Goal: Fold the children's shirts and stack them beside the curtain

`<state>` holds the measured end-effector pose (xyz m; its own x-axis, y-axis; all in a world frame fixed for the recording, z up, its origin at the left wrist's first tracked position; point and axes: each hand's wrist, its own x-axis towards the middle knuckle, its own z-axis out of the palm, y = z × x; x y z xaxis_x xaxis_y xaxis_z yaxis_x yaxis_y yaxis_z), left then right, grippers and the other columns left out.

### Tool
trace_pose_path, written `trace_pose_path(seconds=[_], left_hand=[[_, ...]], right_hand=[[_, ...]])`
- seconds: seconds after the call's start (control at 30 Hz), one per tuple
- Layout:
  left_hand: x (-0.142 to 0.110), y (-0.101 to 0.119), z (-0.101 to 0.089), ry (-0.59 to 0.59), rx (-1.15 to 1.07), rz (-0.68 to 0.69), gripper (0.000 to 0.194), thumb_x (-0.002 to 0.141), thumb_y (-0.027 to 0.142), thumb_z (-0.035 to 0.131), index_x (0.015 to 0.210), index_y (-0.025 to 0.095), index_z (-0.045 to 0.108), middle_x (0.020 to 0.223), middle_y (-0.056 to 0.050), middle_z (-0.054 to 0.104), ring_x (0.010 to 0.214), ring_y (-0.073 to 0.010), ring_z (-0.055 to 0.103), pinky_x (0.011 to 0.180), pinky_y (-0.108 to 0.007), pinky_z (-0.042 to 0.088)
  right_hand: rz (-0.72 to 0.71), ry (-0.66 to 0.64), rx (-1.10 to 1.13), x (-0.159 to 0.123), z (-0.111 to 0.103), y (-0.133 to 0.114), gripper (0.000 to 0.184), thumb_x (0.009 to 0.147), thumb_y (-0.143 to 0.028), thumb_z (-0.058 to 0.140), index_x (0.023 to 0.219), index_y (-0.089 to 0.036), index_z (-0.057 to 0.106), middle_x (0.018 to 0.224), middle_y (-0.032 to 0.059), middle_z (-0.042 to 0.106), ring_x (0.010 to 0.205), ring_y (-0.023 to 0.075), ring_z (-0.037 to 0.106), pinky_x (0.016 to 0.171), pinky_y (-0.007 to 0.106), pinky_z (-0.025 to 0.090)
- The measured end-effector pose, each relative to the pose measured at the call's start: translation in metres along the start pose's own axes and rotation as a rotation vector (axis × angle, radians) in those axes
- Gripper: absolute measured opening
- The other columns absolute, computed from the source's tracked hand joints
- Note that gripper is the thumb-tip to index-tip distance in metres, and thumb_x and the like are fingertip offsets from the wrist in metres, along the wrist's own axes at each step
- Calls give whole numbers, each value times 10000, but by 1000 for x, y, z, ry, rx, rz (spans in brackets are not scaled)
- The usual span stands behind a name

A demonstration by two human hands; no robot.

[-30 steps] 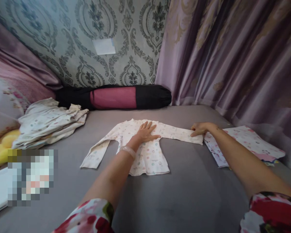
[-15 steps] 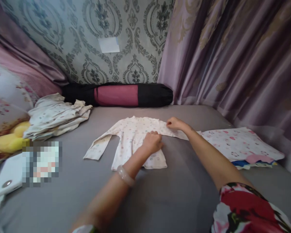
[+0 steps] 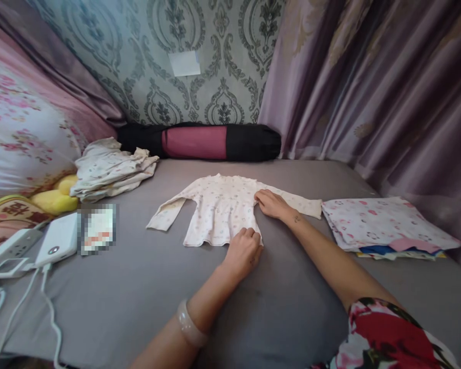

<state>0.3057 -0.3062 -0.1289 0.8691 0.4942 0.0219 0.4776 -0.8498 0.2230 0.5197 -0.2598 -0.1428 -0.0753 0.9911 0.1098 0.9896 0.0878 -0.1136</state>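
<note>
A small white long-sleeved shirt (image 3: 218, 210) with a faint print lies spread out, its neck away from me and its sleeves out to both sides. At its lower right hem corner is my left hand (image 3: 246, 250), closed with the fingers curled down on the fabric. My right hand (image 3: 271, 204) pinches the right side seam just under the armpit, and its wrist crosses in front of part of the right sleeve. The fingertips of the left hand are partly hidden. A pale bangle (image 3: 190, 324) circles my left wrist.
Folded white printed clothes (image 3: 384, 223) are stacked at the right. Crumpled light clothes (image 3: 113, 166) lie back left, beside a yellow plush (image 3: 54, 201). A white power bank (image 3: 59, 238), power strip (image 3: 13, 251) and cables sit at the left. A black-and-red bolster (image 3: 194, 142) lines the wall.
My left hand has moved from the shirt's middle down to its hem corner. My right hand has left the right sleeve for the armpit. The view has shifted slightly left and down.
</note>
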Motion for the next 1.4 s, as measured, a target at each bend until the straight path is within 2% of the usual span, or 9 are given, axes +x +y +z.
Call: trace_pose_path(seconds=[0.2,0.4,0.6,0.77,0.9,1.03,1.13,1.3,1.4], left_hand=[[0,-2,17,114,37,47,292,965,233,325,883,149,593,926,-98,614,908,-223,557,812,-348,458],[4,-13,22,236,-212,-68,270,969,224,331,829,170,556,862,-69,615,844,-182,568,750,-294,448],[1,-13,18,171,-184,134,252,964,252,361,846,174,569,901,-71,604,877,-193,549,806,-325,444],[1,-8,17,244,-182,54,285,969,316,358,880,182,593,921,-65,629,906,-196,572,817,-340,465],[4,-13,23,367,-116,-52,274,955,270,374,1128,157,553,1188,-114,604,1171,-246,515,967,-411,429],[5,-18,37,313,-43,-34,420,944,352,407,1296,133,472,1394,-142,484,1347,-294,370,1081,-463,344],[4,-18,43,267,-14,-36,466,959,394,360,1349,152,439,1446,-137,430,1367,-295,343,1091,-474,333],[2,-14,42,228,18,-22,473,967,379,332,1376,158,419,1475,-144,385,1383,-302,308,1098,-489,308],[1,-13,42,213,6,16,453,974,336,307,1370,149,424,1476,-130,388,1380,-289,318,1106,-483,297]], right_hand=[[-32,-12,-101,-6,-1,-5,298,906,-60,332,1075,-177,548,1087,102,587,1046,206,475,893,295,356],[-112,-66,-96,8,-1,13,268,906,-85,374,1040,-189,582,1060,71,596,1005,199,478,847,276,361],[-123,-66,-139,15,-5,16,319,831,-25,411,987,-193,633,1030,71,613,984,203,503,816,278,362],[0,-110,-158,14,-9,1,302,813,-38,423,907,-182,672,1018,81,641,1000,217,532,847,295,364],[125,-47,-136,21,-4,-19,321,868,-99,382,1013,-164,660,1137,111,628,1090,235,519,927,322,351],[294,-24,-62,35,14,-34,469,949,-237,290,1351,-46,437,1434,185,412,1322,266,350,1071,367,249],[425,-82,-4,44,29,-38,651,972,-421,231,1446,25,250,1534,219,200,1414,307,162,1126,425,145],[494,-107,10,53,35,-38,718,956,-515,213,1464,-7,219,1552,210,131,1424,322,95,1127,491,99],[491,-118,67,57,28,-34,705,956,-528,170,1431,-26,304,1533,215,204,1409,316,165,1114,495,140]])
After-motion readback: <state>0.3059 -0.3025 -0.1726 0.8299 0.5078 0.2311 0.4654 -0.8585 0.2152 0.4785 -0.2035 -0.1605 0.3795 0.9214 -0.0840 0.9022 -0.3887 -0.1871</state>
